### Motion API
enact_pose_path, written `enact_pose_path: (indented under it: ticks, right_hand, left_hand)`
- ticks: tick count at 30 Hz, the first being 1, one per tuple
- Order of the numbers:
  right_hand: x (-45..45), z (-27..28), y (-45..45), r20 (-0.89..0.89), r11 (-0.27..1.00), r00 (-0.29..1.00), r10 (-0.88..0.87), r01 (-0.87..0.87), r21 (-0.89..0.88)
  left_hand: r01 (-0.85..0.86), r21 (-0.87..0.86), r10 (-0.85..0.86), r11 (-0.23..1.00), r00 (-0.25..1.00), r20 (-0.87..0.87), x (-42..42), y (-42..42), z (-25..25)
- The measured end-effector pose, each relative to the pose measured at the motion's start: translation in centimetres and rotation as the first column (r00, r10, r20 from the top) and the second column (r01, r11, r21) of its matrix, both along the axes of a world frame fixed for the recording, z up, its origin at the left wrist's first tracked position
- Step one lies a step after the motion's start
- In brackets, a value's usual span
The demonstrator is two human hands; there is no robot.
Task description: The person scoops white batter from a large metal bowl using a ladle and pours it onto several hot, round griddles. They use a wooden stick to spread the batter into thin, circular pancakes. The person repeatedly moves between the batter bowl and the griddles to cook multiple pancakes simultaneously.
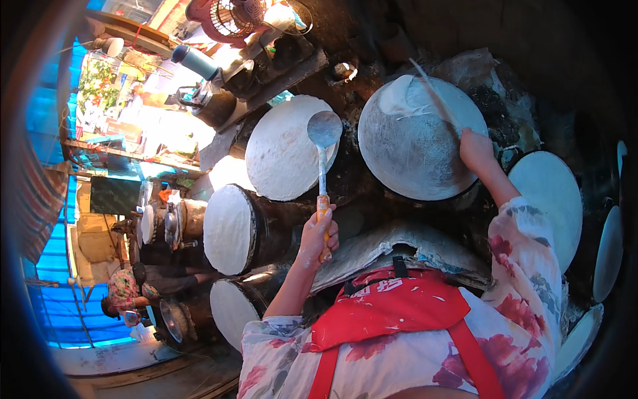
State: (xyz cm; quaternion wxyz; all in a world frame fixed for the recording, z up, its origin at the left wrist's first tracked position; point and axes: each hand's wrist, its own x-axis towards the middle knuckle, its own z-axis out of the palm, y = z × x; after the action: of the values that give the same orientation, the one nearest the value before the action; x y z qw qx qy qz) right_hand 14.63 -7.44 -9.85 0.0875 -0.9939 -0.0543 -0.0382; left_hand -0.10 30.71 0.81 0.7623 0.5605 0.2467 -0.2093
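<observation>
My left hand (pixel 315 238) grips the orange handle of a metal ladle (pixel 324 128), which is smeared with white. The ladle's bowl overlaps the edge of a round griddle covered by a white sheet of batter (pixel 286 149). To the right, my right hand (pixel 476 149) holds a long thin stick or blade (pixel 436 95), blurred, over another round griddle (pixel 413 159). On that griddle a thick white patch of batter (pixel 406 97) lies at the far side. A thin greyish film covers the rest.
More white-topped round griddles stand left (pixel 228 229), lower left (pixel 233 309) and right (pixel 546 204). A kettle (pixel 214 107), a blue flask (pixel 197 62) and a pink plastic basket (pixel 229 22) sit at upper left. Another person (pixel 127 292) bends near a pot (pixel 174 321).
</observation>
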Motion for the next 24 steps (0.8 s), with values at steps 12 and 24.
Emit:
enact_pose_path:
  ticks: [12,24]
  right_hand:
    - [-0.5,1.1,-1.0,-0.131,1.0,0.991,-0.003,0.0,-0.022]
    - [1.8,0.1,-0.6,-0.119,0.996,0.99,0.081,-0.083,-0.013]
  left_hand:
    - [-0.013,0.006,0.013,1.0,0.996,-0.085,-3.3,0.0,0.3]
    - [-0.049,0.028,0.051,0.998,0.997,-0.064,-3.6,-0.7,0.2]
